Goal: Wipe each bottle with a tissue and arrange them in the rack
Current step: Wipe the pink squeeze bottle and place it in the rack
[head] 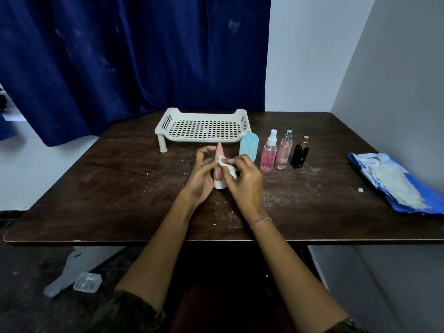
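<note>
A pink tube with a white cap (219, 167) stands cap-down on the table. My left hand (201, 175) grips it from the left. My right hand (242, 182) pinches a white tissue (228, 165) against the tube's right side. Behind them stands a cream perforated rack (204, 127) on short legs, with nothing in it. To the right stand a light blue bottle (249, 147), a pink spray bottle (269, 152), a peach spray bottle (283, 151) and a black bottle with a gold cap (299, 153).
A blue tissue pack (396, 182) lies at the table's right edge, with a small white scrap (360, 190) beside it. White crumbs dust the dark wooden table (120, 188). A blue curtain hangs behind. A clear plastic container (87, 282) lies on the floor.
</note>
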### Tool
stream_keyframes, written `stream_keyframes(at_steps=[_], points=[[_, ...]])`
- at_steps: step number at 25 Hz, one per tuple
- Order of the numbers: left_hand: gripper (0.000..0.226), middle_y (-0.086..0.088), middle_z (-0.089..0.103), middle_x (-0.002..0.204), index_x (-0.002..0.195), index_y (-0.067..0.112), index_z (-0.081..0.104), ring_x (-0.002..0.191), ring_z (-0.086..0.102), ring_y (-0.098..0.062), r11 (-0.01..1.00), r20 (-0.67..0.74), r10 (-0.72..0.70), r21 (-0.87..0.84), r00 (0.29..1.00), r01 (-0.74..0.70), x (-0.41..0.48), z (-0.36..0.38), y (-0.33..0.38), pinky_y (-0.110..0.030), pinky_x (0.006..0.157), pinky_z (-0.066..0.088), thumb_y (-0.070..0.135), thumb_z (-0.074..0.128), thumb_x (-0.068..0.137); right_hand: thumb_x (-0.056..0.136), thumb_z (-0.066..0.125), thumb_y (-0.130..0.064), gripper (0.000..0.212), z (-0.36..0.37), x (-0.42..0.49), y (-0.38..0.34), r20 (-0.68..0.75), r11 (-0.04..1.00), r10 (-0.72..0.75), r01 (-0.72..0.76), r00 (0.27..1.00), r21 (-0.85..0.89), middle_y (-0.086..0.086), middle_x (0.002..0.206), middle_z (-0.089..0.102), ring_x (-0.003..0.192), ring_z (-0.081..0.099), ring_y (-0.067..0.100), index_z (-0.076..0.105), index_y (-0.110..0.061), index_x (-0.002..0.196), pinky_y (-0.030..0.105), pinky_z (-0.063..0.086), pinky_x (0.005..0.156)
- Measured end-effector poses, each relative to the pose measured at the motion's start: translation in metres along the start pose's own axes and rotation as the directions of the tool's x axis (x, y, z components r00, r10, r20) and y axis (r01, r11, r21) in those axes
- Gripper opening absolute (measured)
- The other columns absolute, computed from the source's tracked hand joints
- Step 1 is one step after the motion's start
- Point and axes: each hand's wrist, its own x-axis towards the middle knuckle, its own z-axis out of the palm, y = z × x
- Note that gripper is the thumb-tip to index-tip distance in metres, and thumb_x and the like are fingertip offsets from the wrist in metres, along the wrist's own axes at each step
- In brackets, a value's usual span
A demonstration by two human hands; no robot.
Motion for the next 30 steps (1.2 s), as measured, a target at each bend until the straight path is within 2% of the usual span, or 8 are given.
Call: stream_keyframes(at_steps=[3, 7, 10, 13, 17, 22, 26, 30], points=[[0.030, 0.005, 0.060, 0.068, 0.110, 0.025, 0.049, 0.067, 0.057, -0.006, 0.999, -0.053, 0.016, 0.045, 0.998, -0.014, 0.0010, 0.0019, 0.0003, -0.021, 0.069, 0.050, 0.001, 0.045, 0.092, 0.079, 0.070, -0.009, 0.016, -0.0021, -0.0042, 0.0014, 0.046, 1.000, 0.016, -0.017, 0.999, 0.007, 0.002, 0.086, 0.060, 0.075, 0.058, 0.008, 0.069, -0.007, 0.095, 0.019, 0.049, 0.069], [0.022, -0.003, 0.052, 0.083, 0.108, 0.023, 0.048, 0.069, 0.055, -0.006, 0.999, -0.089, 0.006, 0.042, 0.996, -0.003, -0.0007, 0.0044, -0.0005, -0.019, 0.063, 0.051, 0.007, 0.044, 0.094, 0.078, 0.070, -0.007, 0.014, 0.0029, -0.0045, -0.0029, 0.079, 0.999, -0.016, 0.019, 0.997, -0.033, 0.005, 0.086, 0.060, 0.075, 0.060, 0.013, 0.068, -0.005, 0.092, 0.017, 0.047, 0.070], [0.024, -0.003, 0.049, 0.081, 0.107, 0.023, 0.048, 0.062, 0.056, -0.004, 0.997, -0.128, 0.027, 0.076, 0.991, -0.018, 0.0005, 0.0045, 0.0000, -0.018, 0.057, 0.050, 0.003, 0.044, 0.094, 0.075, 0.072, -0.008, 0.012, 0.0021, -0.0047, -0.0020, 0.097, 0.999, 0.009, -0.006, 0.995, -0.034, 0.003, 0.083, 0.061, 0.071, 0.057, 0.010, 0.066, -0.006, 0.085, 0.018, 0.046, 0.067], [0.025, -0.003, 0.049, 0.081, 0.106, 0.024, 0.048, 0.061, 0.056, -0.003, 0.996, -0.166, 0.042, 0.090, 0.985, -0.027, 0.0012, 0.0040, 0.0004, -0.018, 0.054, 0.050, 0.002, 0.044, 0.094, 0.074, 0.073, -0.009, 0.013, 0.0019, -0.0071, -0.0013, 0.153, 0.997, 0.025, -0.015, 0.988, -0.072, 0.004, 0.084, 0.061, 0.071, 0.059, 0.013, 0.067, -0.005, 0.085, 0.023, 0.048, 0.067], [0.023, -0.003, 0.051, 0.080, 0.104, 0.024, 0.047, 0.060, 0.057, -0.003, 0.997, -0.152, 0.028, 0.077, 0.988, -0.016, -0.0021, 0.0067, 0.0010, -0.018, 0.056, 0.050, 0.004, 0.042, 0.095, 0.077, 0.071, -0.009, 0.012, 0.0050, -0.0058, -0.0022, 0.110, 0.998, -0.009, 0.016, 0.994, -0.065, 0.005, 0.083, 0.060, 0.071, 0.059, 0.014, 0.067, -0.003, 0.086, 0.023, 0.047, 0.066], [0.020, -0.002, 0.049, 0.089, 0.102, 0.025, 0.048, 0.072, 0.052, -0.004, 0.996, -0.205, 0.037, 0.092, 0.978, -0.019, -0.0006, 0.0079, 0.0014, -0.014, 0.060, 0.049, 0.007, 0.041, 0.097, 0.075, 0.073, -0.009, 0.013, 0.0044, -0.0097, -0.0036, 0.185, 0.997, 0.008, 0.006, 0.983, -0.071, 0.005, 0.083, 0.062, 0.070, 0.060, 0.017, 0.068, -0.004, 0.087, 0.019, 0.044, 0.065], [0.017, -0.001, 0.051, 0.089, 0.102, 0.023, 0.047, 0.066, 0.055, -0.003, 0.999, -0.187, 0.017, 0.049, 0.982, -0.008, -0.0013, 0.0086, 0.0010, -0.016, 0.057, 0.050, 0.008, 0.040, 0.098, 0.078, 0.071, -0.008, 0.015, 0.0049, -0.0066, -0.0048, 0.167, 0.998, -0.019, 0.030, 0.986, -0.062, 0.007, 0.087, 0.061, 0.075, 0.061, 0.017, 0.068, -0.001, 0.090, 0.024, 0.048, 0.069], [0.015, 0.000, 0.051, 0.099, 0.099, 0.022, 0.046, 0.086, 0.050, -0.009, 0.999, -0.241, 0.042, 0.044, 0.970, -0.033, 0.0027, 0.0044, 0.0005, -0.023, 0.076, 0.048, 0.011, 0.037, 0.099, 0.077, 0.072, -0.008, 0.014, 0.0054, -0.0082, -0.0020, 0.261, 0.998, 0.017, -0.002, 0.965, -0.056, 0.007, 0.089, 0.064, 0.073, 0.063, 0.018, 0.070, -0.002, 0.090, 0.032, 0.053, 0.069]])
